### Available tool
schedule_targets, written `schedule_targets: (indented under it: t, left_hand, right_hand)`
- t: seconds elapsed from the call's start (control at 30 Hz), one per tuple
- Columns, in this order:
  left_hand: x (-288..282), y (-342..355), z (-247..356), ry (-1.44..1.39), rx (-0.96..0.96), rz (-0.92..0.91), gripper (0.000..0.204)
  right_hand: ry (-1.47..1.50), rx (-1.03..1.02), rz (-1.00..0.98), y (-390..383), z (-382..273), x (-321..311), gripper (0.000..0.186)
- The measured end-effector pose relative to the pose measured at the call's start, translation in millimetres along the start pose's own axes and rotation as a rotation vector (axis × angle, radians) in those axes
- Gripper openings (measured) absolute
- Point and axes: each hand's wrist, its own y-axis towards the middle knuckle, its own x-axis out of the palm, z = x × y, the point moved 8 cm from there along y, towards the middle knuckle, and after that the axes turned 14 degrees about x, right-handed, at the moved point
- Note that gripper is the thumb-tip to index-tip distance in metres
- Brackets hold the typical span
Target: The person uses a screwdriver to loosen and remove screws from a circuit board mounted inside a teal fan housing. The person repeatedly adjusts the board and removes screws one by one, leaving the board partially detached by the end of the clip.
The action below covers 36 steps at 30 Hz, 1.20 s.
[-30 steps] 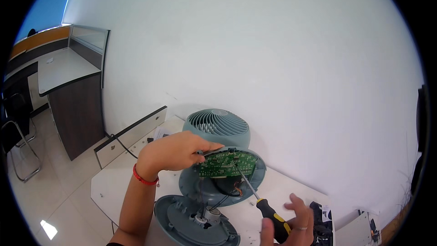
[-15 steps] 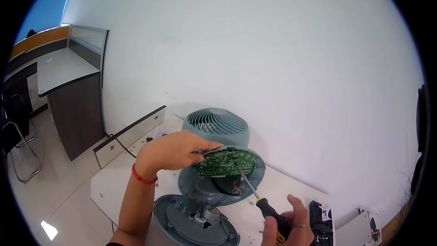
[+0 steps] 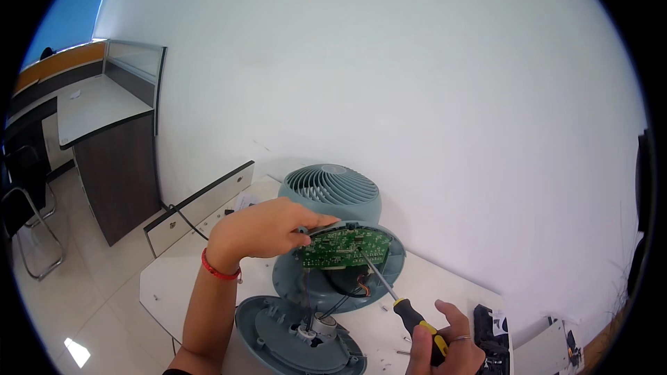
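A fan base shell point(image 3: 394, 267), grey-green and opened up, leans against the round fan head point(image 3: 333, 187) with its inside toward me. Across its upper part sits a green circuit board point(image 3: 340, 248). My left hand point(image 3: 274, 229) pinches the shell's upper left rim, fingers closed on the edge. In my right hand point(image 3: 451, 347) is a screwdriver point(image 3: 417, 319) with a black and yellow handle; its tip meets the middle of the board. Below, wires run from the shell to the loose round bottom cover point(image 3: 278, 340), which holds a silver cylindrical motor point(image 3: 324, 322).
Everything stands on a white table point(image 3: 180, 285) against a white wall. Small screws point(image 3: 386, 308) lie near the shell's right side. A black tool case point(image 3: 490, 333) is at the right edge. A cable point(image 3: 186, 219) crosses the table's back left; another desk point(image 3: 104, 111) stands farther left.
My right hand has shifted slightly right and the screwdriver handle has rotated, showing more yellow. Its tip stays on the board. My left hand keeps its hold.
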Motion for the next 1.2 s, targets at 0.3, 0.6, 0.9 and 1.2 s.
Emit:
schedule_targets:
  t: [0.3, 0.6, 0.9, 1.2]
  left_hand:
    - [0, 1, 2, -0.004, -0.017, -0.005, 0.054]
    - [1, 0, -2, 0.025, -0.015, -0.010, 0.056]
    - [0, 0, -1, 0.017, -0.021, 0.000, 0.054]
    - [0, 1, 2, 0.004, -0.024, -0.003, 0.054]
  right_hand:
    - [0.003, -0.616, 0.308, -10, -41, -16, 0.036]
    - [0.055, -0.183, 0.074, -4, -15, -8, 0.042]
    - [0.106, -0.162, 0.083, -3, -10, -4, 0.053]
    - [0.070, -0.547, 0.150, -14, -36, -8, 0.056]
